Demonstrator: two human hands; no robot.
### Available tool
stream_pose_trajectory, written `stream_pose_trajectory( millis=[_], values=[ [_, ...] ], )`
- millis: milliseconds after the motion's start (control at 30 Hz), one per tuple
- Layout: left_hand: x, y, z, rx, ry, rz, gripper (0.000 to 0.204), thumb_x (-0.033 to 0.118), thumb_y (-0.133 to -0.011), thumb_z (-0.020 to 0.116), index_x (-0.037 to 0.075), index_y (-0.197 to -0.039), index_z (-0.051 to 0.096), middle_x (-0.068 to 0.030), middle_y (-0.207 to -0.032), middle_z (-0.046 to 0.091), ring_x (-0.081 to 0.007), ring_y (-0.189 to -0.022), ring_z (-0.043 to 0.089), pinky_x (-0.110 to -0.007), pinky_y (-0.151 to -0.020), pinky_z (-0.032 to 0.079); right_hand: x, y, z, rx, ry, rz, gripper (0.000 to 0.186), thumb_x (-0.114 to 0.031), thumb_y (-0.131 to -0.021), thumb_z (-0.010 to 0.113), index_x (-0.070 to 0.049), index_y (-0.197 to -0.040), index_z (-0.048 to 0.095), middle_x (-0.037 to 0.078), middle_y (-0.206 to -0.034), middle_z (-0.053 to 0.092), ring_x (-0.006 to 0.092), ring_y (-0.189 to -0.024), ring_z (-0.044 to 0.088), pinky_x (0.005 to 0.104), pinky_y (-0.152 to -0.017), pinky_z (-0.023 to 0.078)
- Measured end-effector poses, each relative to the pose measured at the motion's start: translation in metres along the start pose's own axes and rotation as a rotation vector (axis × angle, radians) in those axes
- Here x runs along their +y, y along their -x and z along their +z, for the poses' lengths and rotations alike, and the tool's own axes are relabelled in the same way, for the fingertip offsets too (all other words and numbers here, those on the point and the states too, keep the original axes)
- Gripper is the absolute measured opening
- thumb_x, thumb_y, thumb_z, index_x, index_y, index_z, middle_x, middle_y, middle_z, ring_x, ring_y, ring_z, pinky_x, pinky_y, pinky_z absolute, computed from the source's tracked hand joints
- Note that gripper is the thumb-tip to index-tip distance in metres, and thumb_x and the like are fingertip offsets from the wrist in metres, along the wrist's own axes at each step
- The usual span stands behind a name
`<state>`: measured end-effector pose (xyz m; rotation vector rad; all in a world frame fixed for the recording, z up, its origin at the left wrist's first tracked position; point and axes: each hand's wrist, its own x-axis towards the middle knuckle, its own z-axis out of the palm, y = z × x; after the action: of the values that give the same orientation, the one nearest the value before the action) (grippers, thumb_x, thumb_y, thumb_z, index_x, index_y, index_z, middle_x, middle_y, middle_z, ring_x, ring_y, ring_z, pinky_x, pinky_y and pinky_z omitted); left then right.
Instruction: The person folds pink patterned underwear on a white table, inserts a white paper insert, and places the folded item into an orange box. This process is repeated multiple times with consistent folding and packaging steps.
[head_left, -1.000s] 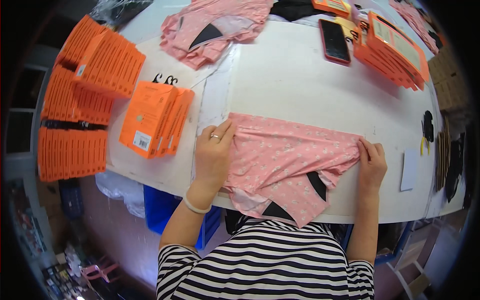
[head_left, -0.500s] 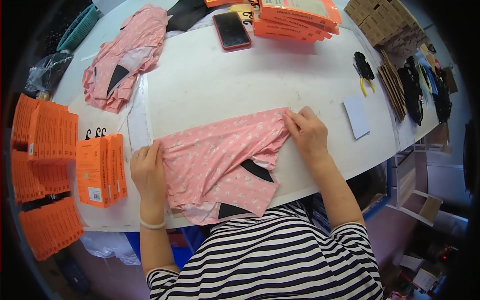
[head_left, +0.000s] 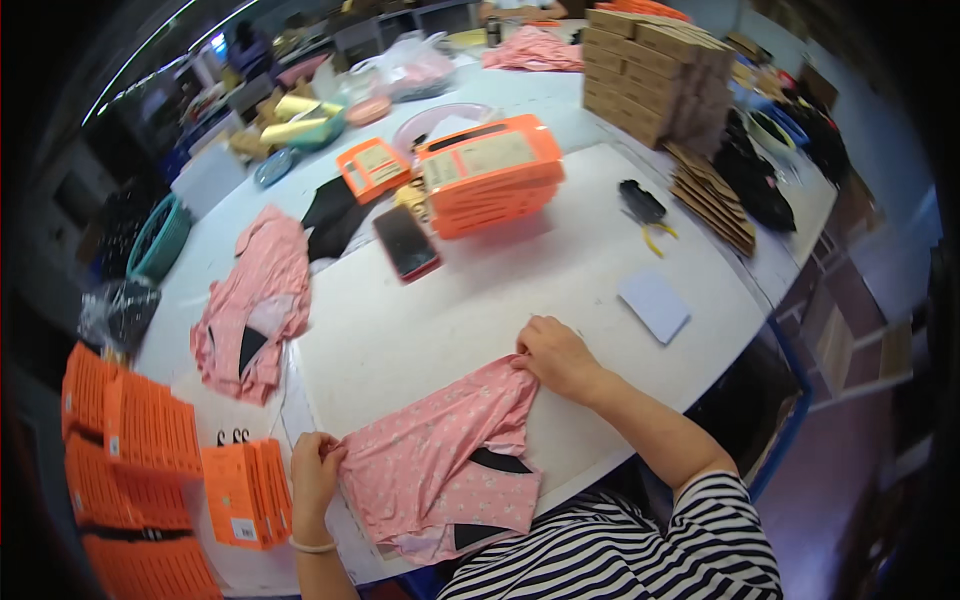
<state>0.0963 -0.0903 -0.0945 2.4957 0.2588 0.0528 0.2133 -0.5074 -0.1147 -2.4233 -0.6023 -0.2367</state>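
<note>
Pink floral underwear (head_left: 430, 440) with black panels lies near the table's front edge, its waistband stretched between my hands. My left hand (head_left: 316, 475) pinches the waistband's left corner. At the other corner, my right hand (head_left: 555, 355) grips the band between thumb and fingers. The lower part of the underwear is folded over, showing its black leg panels and a pale lining. To the left, a pile of the same pink underwear (head_left: 262, 290) rests on the table. Several orange boxes (head_left: 245, 490) stand beside my left hand.
More orange boxes (head_left: 150, 425) fill the left side. Ahead are a phone (head_left: 406, 243), a stack of orange packs (head_left: 490, 180) and black cloth (head_left: 338, 215). White cards (head_left: 655, 305), yellow-handled snips (head_left: 655, 240), flat cardboard (head_left: 710, 198) and brown cartons (head_left: 650, 75) lie to the right.
The view has tilted up, bringing the far table and room into sight. Both hands keep hold of the underwear's waistband corners, and its folded shape looks much the same.
</note>
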Motion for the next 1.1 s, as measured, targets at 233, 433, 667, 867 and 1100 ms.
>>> stream_pose_trajectory(
  millis=[233, 433, 667, 867, 1100],
  values=[
    [0.076, 0.029, -0.046, 0.205, 0.648, 0.106, 0.016, 0.000, -0.087, 0.076, 0.003, -0.093, 0.061, -0.0065, -0.093, 0.066, -0.0134, -0.080, 0.059, -0.028, -0.075, 0.050, -0.013, 0.012, -0.086, 0.070, -0.685, 0.119, 0.015, -0.005, -0.088, 0.075, -0.001, -0.094, 0.062, 0.003, -0.089, 0.070, 0.0101, -0.083, 0.066, 0.0280, -0.080, 0.054],
    [0.117, 0.102, -0.122, 0.662, 0.583, 0.793, 0.035, 0.005, -0.086, 0.074, 0.011, -0.074, 0.041, 0.0016, -0.071, 0.043, -0.0103, -0.067, 0.039, -0.027, -0.063, 0.031, -0.075, 0.048, -0.221, 0.456, -0.823, -0.276, 0.032, 0.009, -0.078, 0.080, -0.004, -0.099, 0.059, 0.011, -0.094, 0.064, 0.0197, -0.083, 0.065, 0.0327, -0.072, 0.057],
    [0.125, 0.115, -0.151, 0.854, 0.483, 0.668, 0.009, 0.000, -0.093, 0.061, 0.000, -0.086, 0.056, -0.0043, -0.078, 0.040, -0.0147, -0.072, 0.040, -0.030, -0.064, 0.033, -0.082, 0.045, -0.256, 0.588, -0.677, -0.318, 0.038, -0.003, -0.085, 0.078, -0.003, -0.116, 0.057, 0.005, -0.088, 0.058, 0.0121, -0.076, 0.057, 0.0245, -0.068, 0.046],
    [0.123, -0.011, -0.033, 0.250, 0.724, 0.296, 0.029, -0.013, -0.087, 0.069, -0.008, -0.115, 0.067, -0.0145, -0.103, 0.073, -0.0200, -0.097, 0.072, -0.028, -0.090, 0.057, 0.019, -0.024, -0.155, 0.250, -0.532, 0.061, 0.022, 0.001, -0.090, 0.074, 0.001, -0.110, 0.066, 0.003, -0.096, 0.069, 0.0096, -0.090, 0.066, 0.0239, -0.082, 0.053],
    [0.057, -0.087, 0.094, 0.277, 0.344, 0.141, 0.025, 0.009, -0.085, 0.076, 0.004, -0.110, 0.075, -0.0120, -0.103, 0.076, -0.0222, -0.090, 0.072, -0.032, -0.078, 0.054, 0.085, -0.048, -0.034, 0.165, -0.218, 0.283, 0.021, -0.007, -0.089, 0.074, -0.002, -0.108, 0.068, 0.010, -0.095, 0.074, 0.0194, -0.087, 0.070, 0.0327, -0.082, 0.054]
  ],
)
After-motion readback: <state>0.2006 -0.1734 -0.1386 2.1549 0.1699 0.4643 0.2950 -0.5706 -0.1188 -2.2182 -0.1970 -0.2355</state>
